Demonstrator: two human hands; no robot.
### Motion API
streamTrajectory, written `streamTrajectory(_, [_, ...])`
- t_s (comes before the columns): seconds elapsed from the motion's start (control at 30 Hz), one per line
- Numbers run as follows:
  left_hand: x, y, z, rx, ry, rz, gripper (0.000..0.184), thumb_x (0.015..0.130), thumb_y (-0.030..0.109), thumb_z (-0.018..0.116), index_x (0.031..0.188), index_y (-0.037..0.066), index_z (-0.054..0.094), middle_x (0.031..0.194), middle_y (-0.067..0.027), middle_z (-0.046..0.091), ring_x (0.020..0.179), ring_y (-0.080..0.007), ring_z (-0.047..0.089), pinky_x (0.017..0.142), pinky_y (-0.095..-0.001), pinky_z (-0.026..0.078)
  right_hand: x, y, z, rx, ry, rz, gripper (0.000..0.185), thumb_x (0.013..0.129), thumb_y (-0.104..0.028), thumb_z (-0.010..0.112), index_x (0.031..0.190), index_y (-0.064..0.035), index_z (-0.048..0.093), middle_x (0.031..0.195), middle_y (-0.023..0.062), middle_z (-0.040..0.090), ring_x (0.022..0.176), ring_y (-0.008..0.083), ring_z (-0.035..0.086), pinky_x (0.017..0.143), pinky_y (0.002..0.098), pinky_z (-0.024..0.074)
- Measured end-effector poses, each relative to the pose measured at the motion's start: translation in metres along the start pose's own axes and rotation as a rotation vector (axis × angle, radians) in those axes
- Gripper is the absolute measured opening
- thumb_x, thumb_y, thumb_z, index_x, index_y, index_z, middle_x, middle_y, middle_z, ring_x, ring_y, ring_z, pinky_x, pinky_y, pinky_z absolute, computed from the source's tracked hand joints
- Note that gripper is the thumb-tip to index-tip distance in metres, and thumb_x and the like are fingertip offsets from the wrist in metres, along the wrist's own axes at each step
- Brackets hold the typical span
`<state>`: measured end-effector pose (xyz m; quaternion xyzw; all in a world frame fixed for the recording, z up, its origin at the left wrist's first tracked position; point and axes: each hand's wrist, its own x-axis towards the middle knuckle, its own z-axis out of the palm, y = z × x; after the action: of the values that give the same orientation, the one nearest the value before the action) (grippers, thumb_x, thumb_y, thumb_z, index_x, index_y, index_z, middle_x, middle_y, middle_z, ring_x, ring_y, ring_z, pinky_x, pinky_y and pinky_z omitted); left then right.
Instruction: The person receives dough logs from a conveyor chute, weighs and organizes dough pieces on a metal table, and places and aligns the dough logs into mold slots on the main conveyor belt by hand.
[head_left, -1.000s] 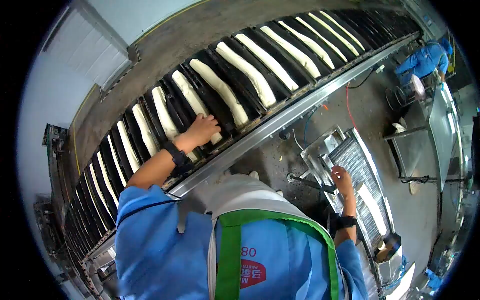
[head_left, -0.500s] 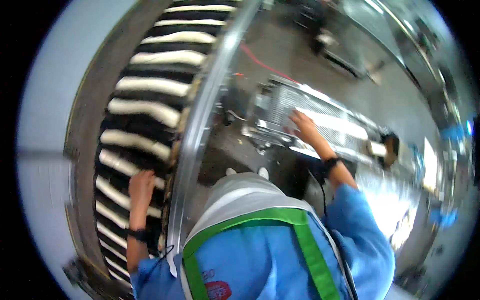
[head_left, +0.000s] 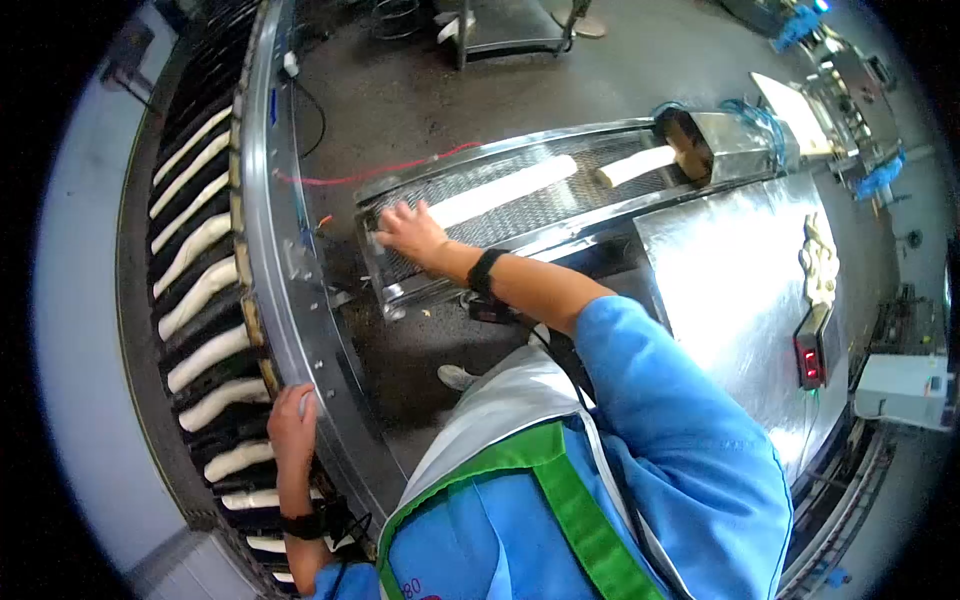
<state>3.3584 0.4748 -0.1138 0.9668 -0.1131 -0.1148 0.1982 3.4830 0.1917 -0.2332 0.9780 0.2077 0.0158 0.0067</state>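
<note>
My left hand [head_left: 293, 425] is over the inner metal edge of the rack conveyor [head_left: 265, 180], beside the long pale dough strips [head_left: 210, 350] in its black slots. Its fingers are close together, and whether they hold anything is hidden. My right hand [head_left: 412, 235] reaches over the near end of a mesh belt [head_left: 590, 203], palm down with fingers apart. Just beyond its fingers a long dough strip [head_left: 505, 192] lies along the belt. Farther along, a second dough piece [head_left: 637, 166] comes out of a metal housing [head_left: 735, 142].
A steel table [head_left: 715, 290] stands right of the belt, bearing a twisted dough piece [head_left: 820, 262] and a scale with a red display [head_left: 811, 362]. A red hose [head_left: 375, 178] crosses the floor. A metal cart [head_left: 515, 28] stands at the top.
The view has turned toward the mesh belt and steel table. My right hand has come to the belt's near end by the strip; my left hand is now at the rack's edge, off the strips.
</note>
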Motion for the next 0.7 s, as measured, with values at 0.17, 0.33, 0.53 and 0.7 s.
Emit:
streamTrajectory(0.17, [0.069, 0.093, 0.039, -0.063, -0.045, 0.302, 0.019, 0.072, 0.012, 0.052, 0.088, 0.002, 0.055, 0.088, -0.0118, 0.054, 0.083, -0.0295, 0.050, 0.074, -0.0346, 0.039, -0.016, 0.070, -0.035, 0.952, 0.388, 0.144, 0.027, 0.061, -0.007, 0.059, 0.086, -0.0085, 0.048, 0.089, 0.0133, 0.044, 0.080, 0.0298, 0.046, 0.065, 0.0385, 0.0417])
streamTrajectory(0.33, [0.118, 0.176, 0.092, 0.006, -0.074, 0.536, 0.032, 0.072, 0.016, 0.053, 0.103, 0.005, 0.049, 0.108, -0.0117, 0.046, 0.098, -0.0289, 0.043, 0.083, -0.0358, 0.036, -0.179, 0.171, -0.160, 1.027, 0.775, 0.387, 0.048, 0.064, -0.007, 0.061, 0.107, -0.0067, 0.040, 0.097, 0.0089, 0.046, 0.087, 0.0201, 0.049, 0.070, 0.0301, 0.0458])
streamTrajectory(0.53, [0.172, 0.258, 0.177, 0.089, -0.173, 0.675, 0.044, 0.071, 0.018, 0.055, 0.112, 0.008, 0.042, 0.122, -0.0139, 0.032, 0.108, -0.0317, 0.034, 0.088, -0.0410, 0.033, -0.414, 0.210, -0.178, 0.790, 0.842, 0.928, 0.044, 0.065, -0.009, 0.052, 0.107, -0.0075, 0.041, 0.095, 0.0110, 0.046, 0.080, 0.0171, 0.051, 0.063, 0.0259, 0.0462])
streamTrajectory(0.7, [0.224, 0.315, 0.250, 0.236, -0.026, 0.615, 0.063, 0.067, 0.021, 0.060, 0.122, 0.010, 0.029, 0.128, -0.0140, 0.023, 0.117, -0.0328, 0.023, 0.093, -0.0461, 0.023, -0.580, 0.196, -0.049, 0.991, 0.806, 1.416, 0.037, 0.069, -0.017, 0.058, 0.099, -0.0074, 0.038, 0.083, 0.0082, 0.046, 0.071, 0.0149, 0.049, 0.052, 0.0244, 0.0440])
